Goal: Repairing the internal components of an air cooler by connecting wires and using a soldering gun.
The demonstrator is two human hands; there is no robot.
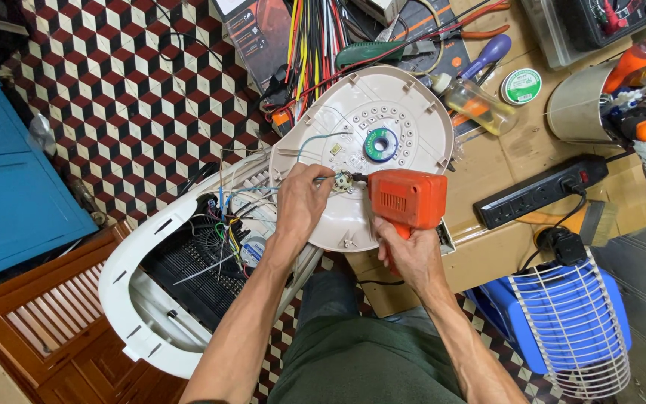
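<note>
My right hand point(407, 252) grips the handle of an orange soldering gun point(407, 199), whose tip points left at a small round switch part point(343, 182). My left hand point(302, 203) pinches that part and its thin wires over a beige round plastic cover point(383, 120). A green-ringed spool of solder point(380, 144) lies on the cover. Wires run from the part down into an open white fan housing point(143, 299) with a black grille inside, resting at my lap.
A black power strip point(540, 192) and plug lie on the cardboard-covered bench at right. A small oil bottle point(480, 105), a tape roll point(522, 85), a tool-filled metal cup point(581, 112) and a bundle of coloured wires point(315, 45) sit behind. A white wire guard point(573, 329) leans on a blue box.
</note>
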